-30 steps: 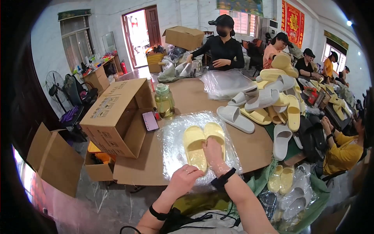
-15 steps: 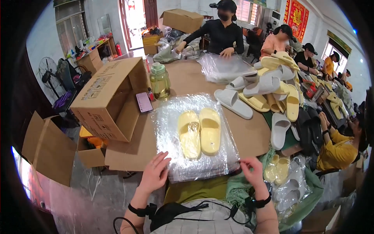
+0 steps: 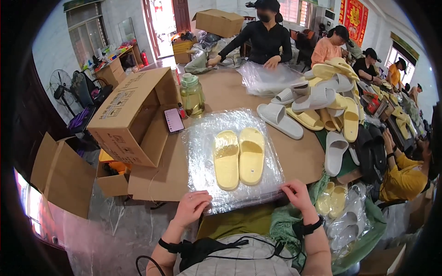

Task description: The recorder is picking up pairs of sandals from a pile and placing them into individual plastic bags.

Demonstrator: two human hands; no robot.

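- In the head view, the open brown cardboard box (image 3: pixel 124 115) lies on its side at the left, its mouth facing right; a flat pink-screened phone (image 3: pixel 174 120) lies just beside the opening.
- A clear, rounded bottle (image 3: pixel 192 94) with a pale green lid holds yellowish-green liquid (image 3: pixel 193 108).
- Below the table edge, a smaller cardboard carton (image 3: pixel 112 185) contains an orange item (image 3: pixel 119 166).
- At lower right, a green woven sack (image 3: pixel 375 230) holds yellow slippers (image 3: pixel 337 208) and grey slippers (image 3: pixel 346 232), wrapped in shiny film.
- The pair of smooth, matte yellow slippers (image 3: pixel 251 158) lies side by side, toes away from the person, within the outline of the glossy, crinkled clear plastic (image 3: pixel 202 168); whether a layer covers them, I cannot tell.
- That plastic rests on the flat, brown cardboard-topped table (image 3: pixel 301 158).
- The right hand (image 3: pixel 297 195) pinches the near right corner of the plastic, thumb and fingers narrow.
- The left hand (image 3: pixel 191 207) is at the near left edge, fingers bent; whether it grips film, I cannot tell.
- Farther right, ribbed grey and yellow slippers are heaped in a loose pile (image 3: pixel 317 100).
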